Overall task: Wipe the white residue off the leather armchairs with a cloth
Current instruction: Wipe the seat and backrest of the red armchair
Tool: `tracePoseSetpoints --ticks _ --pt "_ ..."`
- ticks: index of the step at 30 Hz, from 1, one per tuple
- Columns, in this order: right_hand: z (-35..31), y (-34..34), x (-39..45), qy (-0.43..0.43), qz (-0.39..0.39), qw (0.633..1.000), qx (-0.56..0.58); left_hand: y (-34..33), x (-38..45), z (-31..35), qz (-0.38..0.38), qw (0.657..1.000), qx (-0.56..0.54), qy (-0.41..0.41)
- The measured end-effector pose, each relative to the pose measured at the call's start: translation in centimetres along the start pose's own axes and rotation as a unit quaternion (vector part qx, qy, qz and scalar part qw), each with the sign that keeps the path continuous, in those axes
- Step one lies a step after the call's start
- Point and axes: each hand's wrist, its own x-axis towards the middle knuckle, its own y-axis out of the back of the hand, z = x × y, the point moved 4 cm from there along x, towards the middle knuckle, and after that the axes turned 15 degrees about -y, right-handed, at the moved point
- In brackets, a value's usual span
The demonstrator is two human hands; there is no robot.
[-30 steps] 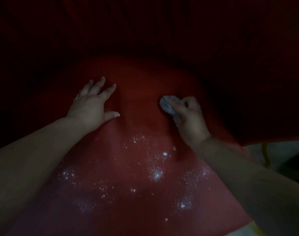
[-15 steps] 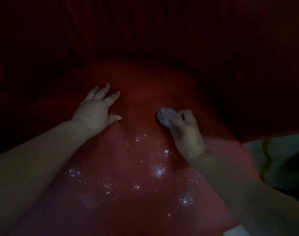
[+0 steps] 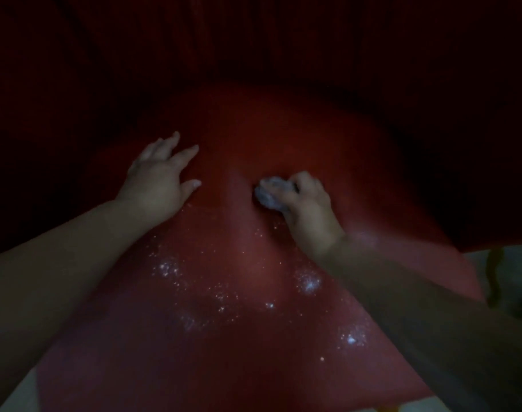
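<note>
Dim light. Red leather armchair seat [image 3: 254, 138] fills the view. Right hand [image 3: 309, 209] grips a balled pale cloth [image 3: 271, 194], pressed to the seat's middle. Left hand [image 3: 157, 179] lies flat, fingers spread, bracing on the leather beside it. White residue [image 3: 309, 282] sits in scattered clusters on the near half of the seat. Far half looks clean, as far as the dark allows. Judgement: partway through; near patches remain.

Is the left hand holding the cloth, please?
No, the right hand grips the cloth; the left hand rests flat on the seat.
</note>
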Motion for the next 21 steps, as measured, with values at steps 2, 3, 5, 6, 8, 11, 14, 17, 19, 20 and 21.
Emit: tracePoseSetpoints --ticks 2,3,5,6,8,11,14,17,19,20,21 --pt "0.4 -0.7 -4.1 0.058 -0.044 0.997 -0.021 -0.3 -1.5 -0.7 -0.011 1.0 -0.002 0.009" --pt "-0.2 -0.5 -5.7 0.09 -0.073 0.993 -0.032 -0.3 -2.2 -1.1 -0.014 1.0 -0.006 0.016" --pt "0.1 -0.6 -6.4 0.081 -0.117 0.989 -0.037 -0.1 -3.5 -1.9 -0.008 0.999 -0.02 0.039" --pt "-0.4 -0.4 -5.6 0.08 -0.12 0.989 -0.027 0.0 -4.1 -2.4 -0.002 0.998 -0.031 0.055" --pt "-2.1 -0.3 -2.8 0.079 -0.084 0.993 -0.003 0.1 -5.3 -3.6 0.01 0.995 -0.041 0.086" --pt "-5.7 -2.2 2.8 0.042 -0.038 0.998 0.017 -0.4 -6.5 -5.3 -0.001 0.992 -0.04 0.117" --pt "-8.9 -5.8 5.0 0.098 -0.054 0.994 -0.007 -1.4 -7.1 -6.3 -0.012 0.991 -0.07 0.115" --pt "-8.2 -6.8 2.5 0.148 -0.061 0.987 -0.019 -1.3 -7.1 -6.8 0.009 0.991 -0.094 0.098" --pt "-7.0 -6.2 -0.8 0.16 -0.107 0.981 -0.002 -1.0 -7.5 -7.3 0.011 0.989 -0.113 0.098" --pt "-6.5 -6.1 -2.2 0.166 -0.135 0.977 -0.013 -0.8 -7.8 -7.5 0.01 0.988 -0.122 0.097" --pt "-6.2 -5.7 -3.3 0.167 -0.16 0.973 -0.014 -0.7 -8.0 -7.7 0.008 0.987 -0.129 0.098"
